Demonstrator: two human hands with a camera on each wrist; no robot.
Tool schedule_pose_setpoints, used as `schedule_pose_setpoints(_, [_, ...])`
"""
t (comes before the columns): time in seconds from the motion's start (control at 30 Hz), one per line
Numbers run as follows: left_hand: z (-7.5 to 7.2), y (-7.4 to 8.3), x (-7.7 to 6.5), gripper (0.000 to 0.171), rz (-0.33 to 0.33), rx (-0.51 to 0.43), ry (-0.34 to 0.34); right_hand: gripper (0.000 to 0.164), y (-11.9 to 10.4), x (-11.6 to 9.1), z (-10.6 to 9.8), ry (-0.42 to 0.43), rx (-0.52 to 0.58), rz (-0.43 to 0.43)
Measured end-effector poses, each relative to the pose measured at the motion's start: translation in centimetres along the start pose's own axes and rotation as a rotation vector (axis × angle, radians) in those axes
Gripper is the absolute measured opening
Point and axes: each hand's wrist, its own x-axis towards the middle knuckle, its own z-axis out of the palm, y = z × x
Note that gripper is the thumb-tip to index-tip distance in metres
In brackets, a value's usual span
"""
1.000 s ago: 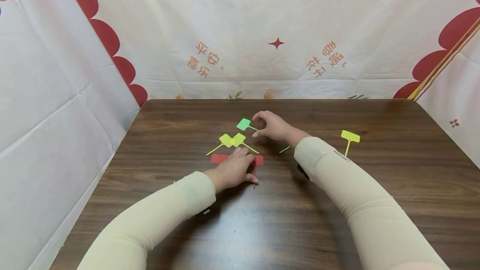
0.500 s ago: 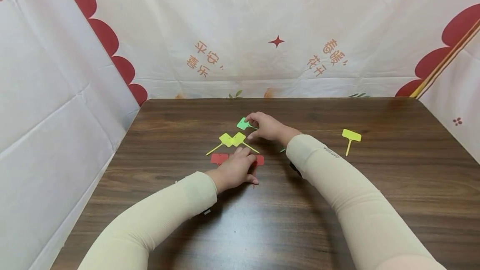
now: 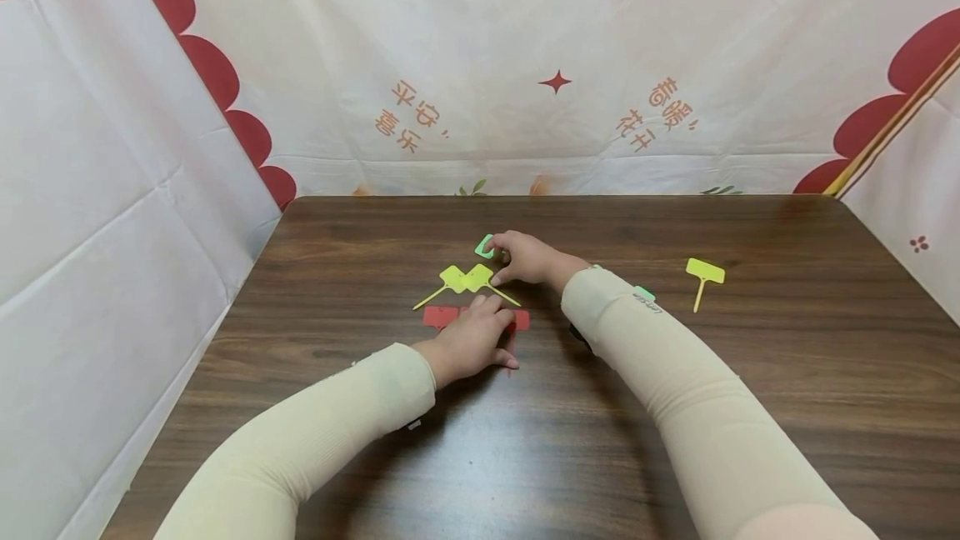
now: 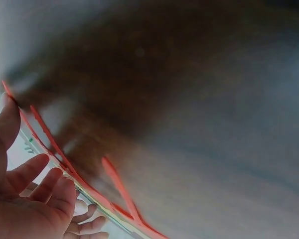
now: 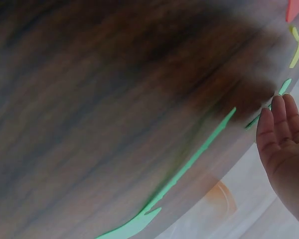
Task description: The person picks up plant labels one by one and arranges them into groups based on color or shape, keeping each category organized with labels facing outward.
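My left hand (image 3: 471,340) rests over flat red plastic tags with thin stems, fingers loosely bent; one red tag (image 3: 440,317) shows on its left. In the left wrist view, red stems (image 4: 119,186) lie by the thumb and fingertips. My right hand (image 3: 528,258) reaches over a green tag (image 3: 483,246), fingertips at its head and partly covering it. Its stem is hidden in the head view. Two yellow tags (image 3: 452,278) lie with heads meeting between the two hands, stems slanting outward and down.
Another green tag (image 5: 129,229) lies near the right forearm, mostly hidden by the sleeve in the head view. Farther right is a single yellow tag (image 3: 705,271). The brown wooden table (image 3: 480,465) ends at a printed white cloth (image 3: 480,65) behind.
My right hand has moved left, onto the green tag, covering more of it. The part of another green tag beyond the right sleeve has come into view. The left hand stays in place.
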Motion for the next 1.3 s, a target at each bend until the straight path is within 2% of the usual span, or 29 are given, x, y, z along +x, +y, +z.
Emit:
schedule_pose_setpoints(0.17, [0.1, 0.0, 0.0, 0.043, 0.007, -0.003, 0.007, 0.052, -0.1, 0.4, 0.2, -0.012, -0.004, -0.003])
schedule_pose_setpoints(0.43, [0.1, -0.1, -0.1, 0.041, 0.008, -0.015, 0.019, 0.052, -0.6, 0.5, 0.4, -0.028, -0.093, -0.039])
schedule_pose_setpoints(0.73, [0.1, 0.0, -0.1, 0.041, 0.012, -0.020, 0.024, 0.053, -0.7, 0.7, 0.5, -0.073, -0.134, 0.006])
schedule_pose_setpoints(1.3, [0.1, -0.1, -0.1, 0.039, 0.017, -0.006, 0.030, 0.047, -2.0, 1.0, -0.2, -0.139, -0.173, 0.037])
